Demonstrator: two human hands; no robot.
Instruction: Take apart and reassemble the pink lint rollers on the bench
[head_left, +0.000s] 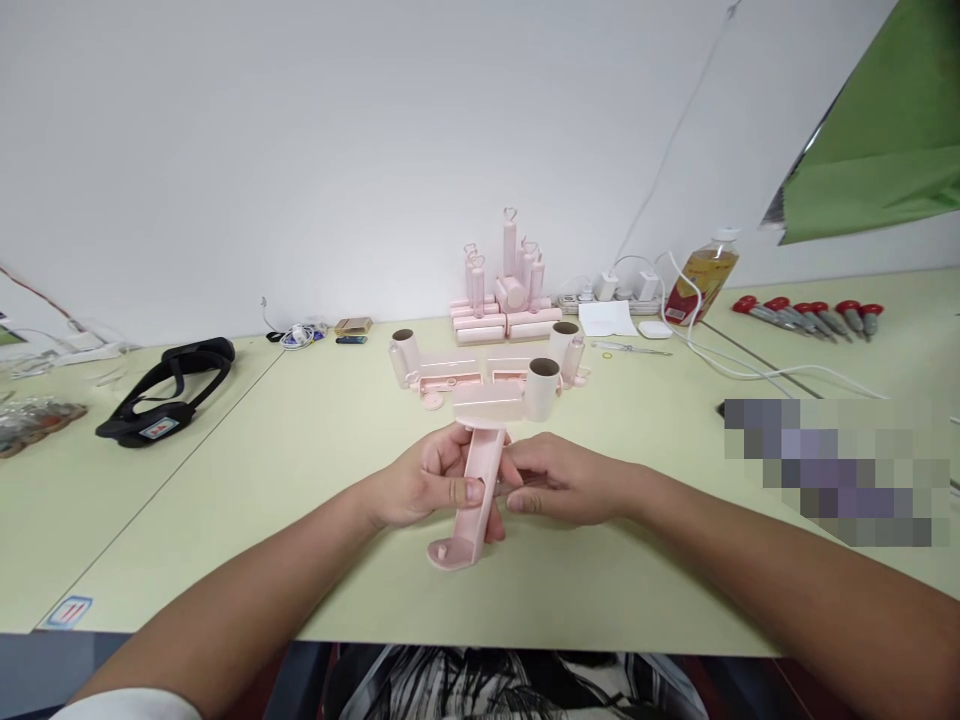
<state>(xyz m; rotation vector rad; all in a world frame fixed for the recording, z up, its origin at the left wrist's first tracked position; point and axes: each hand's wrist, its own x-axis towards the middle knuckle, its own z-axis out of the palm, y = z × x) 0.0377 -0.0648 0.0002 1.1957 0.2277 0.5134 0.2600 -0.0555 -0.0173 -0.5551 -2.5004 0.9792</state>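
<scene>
Held in my left hand (442, 480) is a pale pink plastic roller holder (474, 480), long and trough-shaped with rounded end plates. It stands tilted, its lower end plate with a small peg towards me. My left thumb presses on its inside, and the fingers wrap behind it. Close against its right side is my right hand (559, 480), with fingers bent together and thumb tucked in. Whatever lies between the right fingertips is mostly hidden. Just beyond are a pink cover piece (487, 402) and a white paper roll (541, 392) with a cardboard core.
More white rolls (405, 350), open pink cases (450, 383) and a stack of pink pieces (480, 328) stand towards the wall. A drink bottle (701, 280), white cables (697, 345), tweezers (634, 348) and red-handled tools (817, 315) lie right. A black headset (169, 395) lies left.
</scene>
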